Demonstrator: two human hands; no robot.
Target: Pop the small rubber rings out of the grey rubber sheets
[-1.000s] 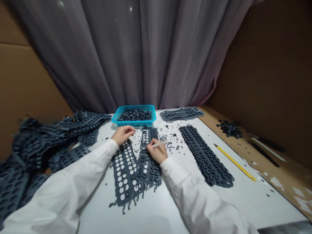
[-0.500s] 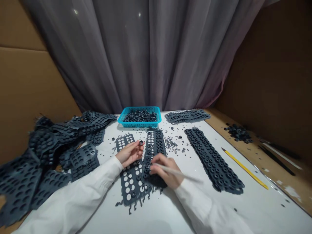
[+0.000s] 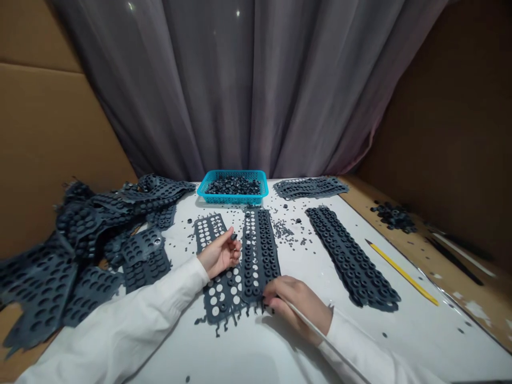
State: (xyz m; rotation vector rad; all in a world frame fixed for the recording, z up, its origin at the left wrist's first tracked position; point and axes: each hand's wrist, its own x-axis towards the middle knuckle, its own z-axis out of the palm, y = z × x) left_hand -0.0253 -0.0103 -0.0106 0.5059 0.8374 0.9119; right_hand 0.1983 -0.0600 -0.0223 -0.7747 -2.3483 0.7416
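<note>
My left hand [image 3: 220, 254] rests on a punched-out dark rubber sheet [image 3: 212, 234] full of empty round holes, and its fingertips pinch a small dark rubber ring [image 3: 233, 236]. My right hand [image 3: 298, 304] is closed on a thin white stick tool [image 3: 310, 323] and presses at the near end of a dark rubber sheet [image 3: 258, 248] that still carries rows of rings. That sheet overlaps the punched-out one.
A blue basket [image 3: 234, 188] of loose rings stands at the back. Another ring sheet [image 3: 350, 258] lies to the right, a stack of sheets [image 3: 310, 187] behind it. A heap of used sheets [image 3: 84, 234] fills the left. A yellow pencil [image 3: 402, 273] and loose rings [image 3: 392, 216] lie right.
My right hand has slid down the ring sheet towards me to its near end. My left hand has come back from near the basket and now pinches a ring over the punched-out sheet.
</note>
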